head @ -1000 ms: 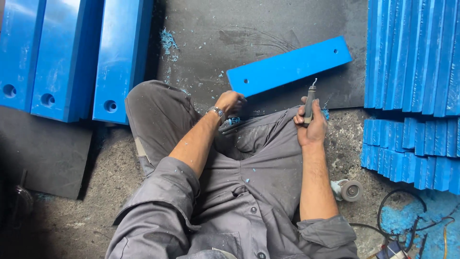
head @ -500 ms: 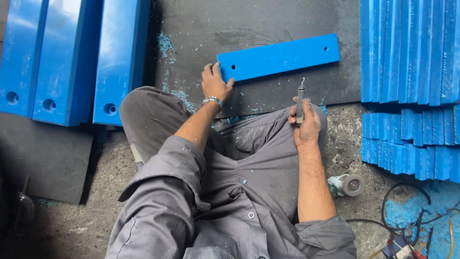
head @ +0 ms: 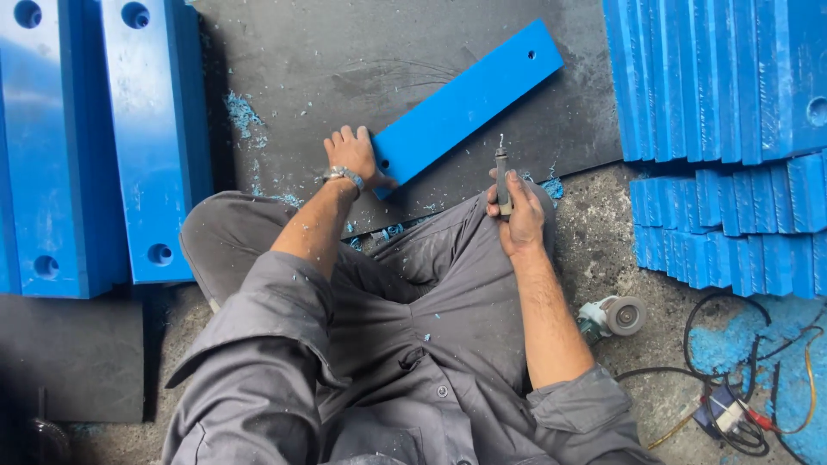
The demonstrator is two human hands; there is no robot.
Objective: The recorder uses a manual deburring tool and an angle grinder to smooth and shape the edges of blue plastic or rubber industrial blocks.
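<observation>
Left hand [head: 349, 155] flat, fingers spread on end of long blue plastic bar [head: 465, 103] on black mat [head: 345, 60], right hand [head: 515, 215] fisted round grey-handled deburring tool [head: 501, 176], blue slab stacks [head: 724, 77] at right.

Left hand [head: 349, 157] reaches forward, fingers spread; right hand [head: 515, 217] fisted upright.

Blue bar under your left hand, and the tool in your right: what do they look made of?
The blue bar looks like solid plastic: even matte colour, and blue shavings lie on the dark mat. The tool in the right hand seems to be metal, with a grey shaft and a thin hooked tip. The left hand rests on the bar's end.
</observation>
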